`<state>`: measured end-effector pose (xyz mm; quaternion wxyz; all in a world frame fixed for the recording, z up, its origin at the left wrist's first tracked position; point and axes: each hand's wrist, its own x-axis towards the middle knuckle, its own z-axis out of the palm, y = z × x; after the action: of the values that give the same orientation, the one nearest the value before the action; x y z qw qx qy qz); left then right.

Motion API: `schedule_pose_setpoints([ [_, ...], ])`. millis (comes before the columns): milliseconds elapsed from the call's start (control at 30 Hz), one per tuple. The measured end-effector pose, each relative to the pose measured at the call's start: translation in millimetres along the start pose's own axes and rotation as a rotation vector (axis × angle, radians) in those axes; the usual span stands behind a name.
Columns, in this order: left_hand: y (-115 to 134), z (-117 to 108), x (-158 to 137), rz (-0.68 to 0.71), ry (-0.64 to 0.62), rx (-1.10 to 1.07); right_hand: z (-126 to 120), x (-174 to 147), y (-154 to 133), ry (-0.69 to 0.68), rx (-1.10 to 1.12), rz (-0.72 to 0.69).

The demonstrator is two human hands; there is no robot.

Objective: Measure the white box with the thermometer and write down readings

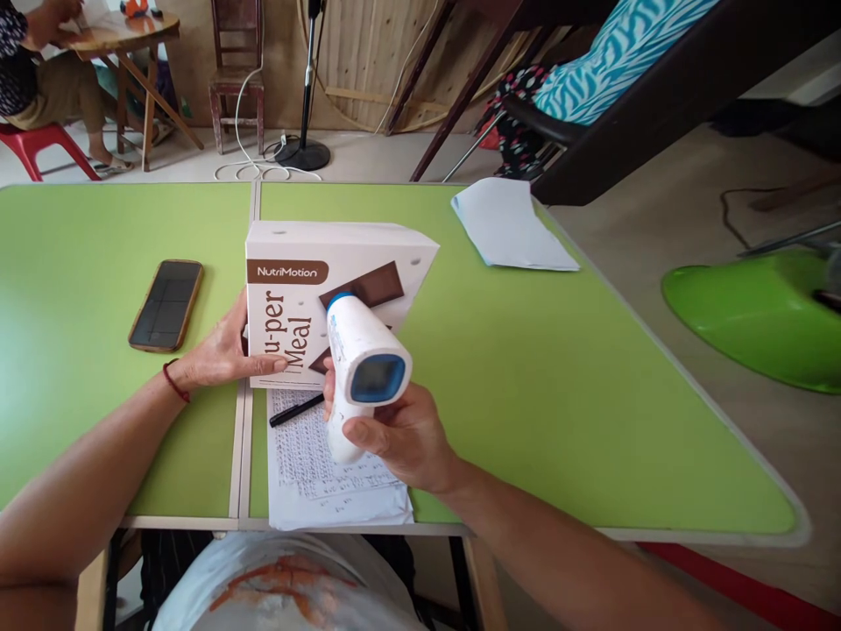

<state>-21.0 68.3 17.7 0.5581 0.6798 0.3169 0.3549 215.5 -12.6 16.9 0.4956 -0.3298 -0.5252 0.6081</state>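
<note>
My left hand (227,346) grips the lower left side of a white box (299,337) printed "NutriMotion", its thumb lying across the front. The box's printed face is turned toward me. In my right hand (400,438) is a white infrared thermometer (364,350) with a blue-rimmed screen, its fingers wrapped round the handle. The thermometer's front end points at the box and overlaps it in view; whether they touch, I cannot tell. Handwritten papers (308,482) lie below the box, with a black pen (295,410) on them, partly hidden behind my right hand.
On the green table (558,421), a phone (166,305) lies to the left and white sheets (512,223) lie at the far right. A green chair (755,315) stands beyond the right edge. Two people sit farther back, one at a round wooden table (124,35).
</note>
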Motion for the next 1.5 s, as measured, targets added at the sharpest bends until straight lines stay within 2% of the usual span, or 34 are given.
schedule_pose_setpoints([
  [200, 1, -3, 1, -0.060, -0.063, -0.005, 0, -3, 3, 0.000, -0.031, -0.022],
  [400, 2, -3, 3, -0.045, -0.106, -0.038, 1, -4, 3, 0.006, -0.009, 0.003],
  [600, 3, -2, 3, -0.034, -0.103, -0.053, 1, -2, 1, 0.008, -0.036, -0.021],
  [1133, 1, -3, 2, -0.044, -0.077, -0.039, 0, -2, 2, 0.004, 0.000, 0.031],
  [1200, 3, -1, 2, -0.043, -0.053, -0.067, -3, -3, 1, -0.017, -0.019, 0.017],
  [1300, 5, 0, 1, -0.033, 0.039, -0.079, -14, -1, -6, -0.025, -0.081, -0.108],
  [1433, 0, -5, 4, 0.037, 0.229, -0.086, -45, 11, -20, 0.061, -0.282, -0.272],
  [1500, -7, -9, 7, 0.080, 0.334, -0.104, -66, 20, -26, 0.111, -0.422, -0.234],
])
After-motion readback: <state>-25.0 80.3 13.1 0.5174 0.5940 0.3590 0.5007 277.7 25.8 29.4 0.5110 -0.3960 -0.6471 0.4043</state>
